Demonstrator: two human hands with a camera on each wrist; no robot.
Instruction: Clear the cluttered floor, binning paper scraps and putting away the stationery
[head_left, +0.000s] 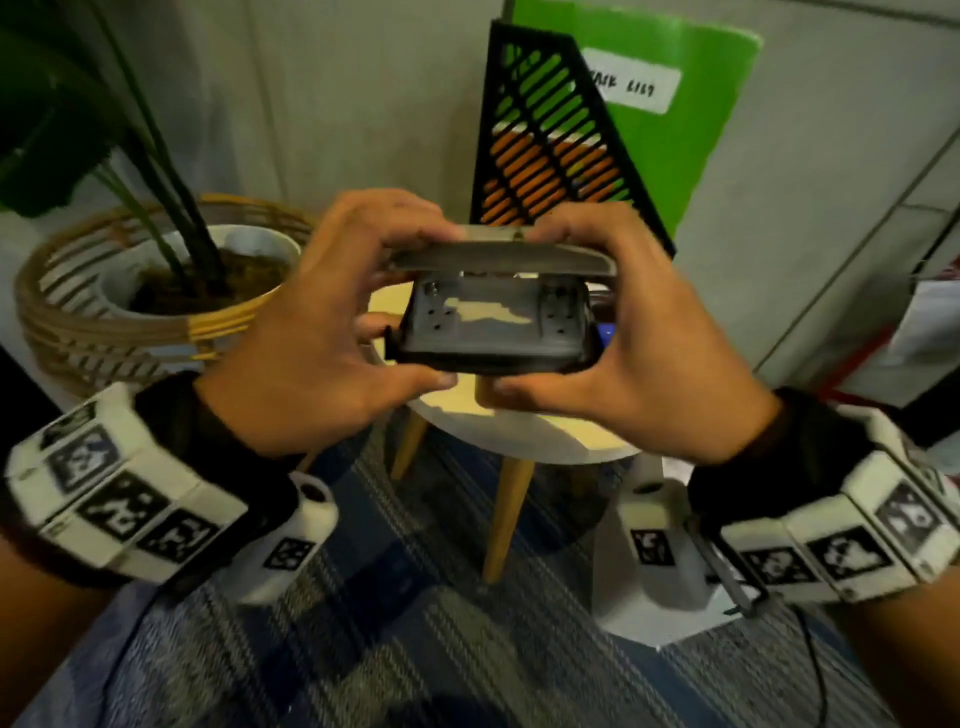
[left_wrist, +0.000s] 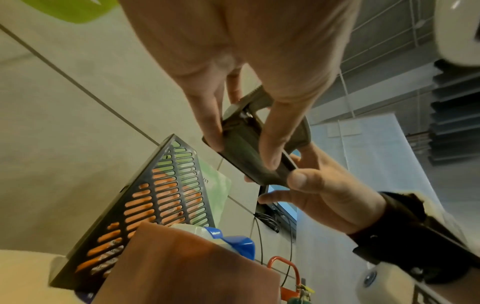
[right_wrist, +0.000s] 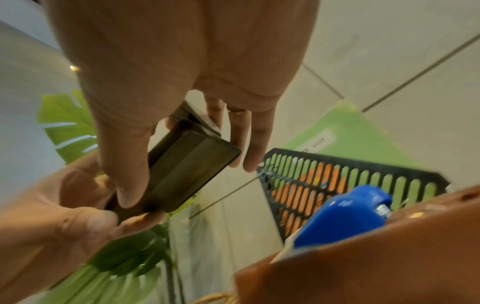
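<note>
Hole punch (head_left: 493, 317), grey metal, black base: held in the air above the small round table (head_left: 524, 431), underside turned toward the head camera, lever at the top.
Left hand (head_left: 332, 332): grips the punch's left end, fingers curled over the lever, thumb under the base.
Right hand (head_left: 639, 343): grips the punch's right end the same way, thumb under the base near the left thumb.
Round table: pale top, wooden legs, standing on striped blue-grey carpet (head_left: 415, 649).
Black slotted file holder (head_left: 550, 150): behind the table, holding orange and green folders.
Green folder (head_left: 675, 130): behind the holder, white handwritten label, against the wall.
Potted plant in a rattan basket (head_left: 130, 312): left of the table.
Blue-capped bottle (right_wrist: 345, 216): beside the file holder, behind a brown object.
</note>
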